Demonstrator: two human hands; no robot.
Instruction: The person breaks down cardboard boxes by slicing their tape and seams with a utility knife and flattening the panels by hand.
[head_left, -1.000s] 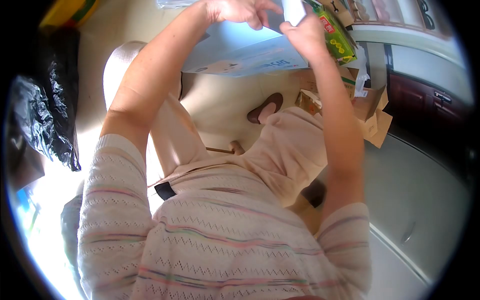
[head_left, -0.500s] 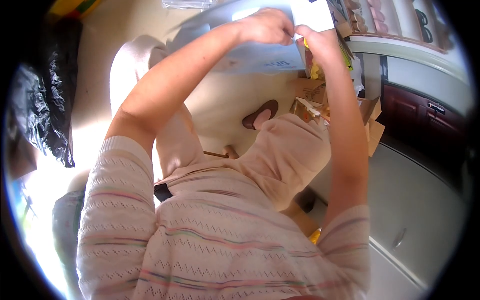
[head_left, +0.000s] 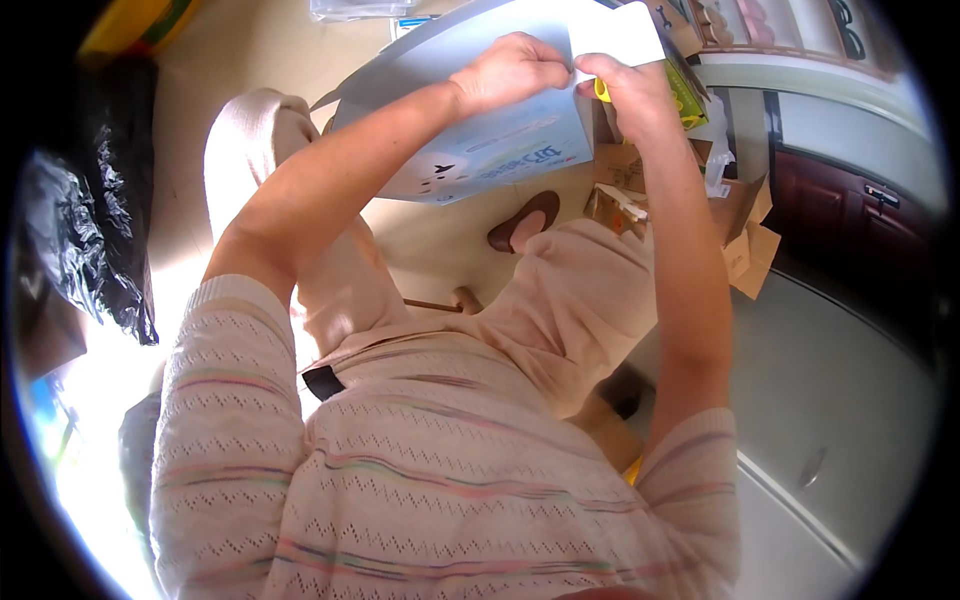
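Note:
A light-blue printed cardboard box (head_left: 490, 150) with lettering and small dark shapes lies across my knees' far side, tilted. My left hand (head_left: 515, 72) is closed on its upper edge, fingers bent in a pinch. Close by on the right, my right hand (head_left: 635, 95) is closed around a yellow loop-shaped handle (head_left: 602, 90), like that of scissors; its blades cannot be made out. The right thumb points toward the left fingertips at the box's edge. A bright white flap (head_left: 618, 35) stands up just beyond both hands.
Open brown cartons (head_left: 745, 245) stand at the right, near a green-yellow box (head_left: 685, 95). A grey cabinet surface (head_left: 840, 390) lies at lower right. On the left hangs a black plastic bag (head_left: 95, 220). A brown shoe (head_left: 525, 222) is on the floor.
The box has tilted so its printed face shows more and sits lower. Both hands have shifted slightly left, staying close together at its edge.

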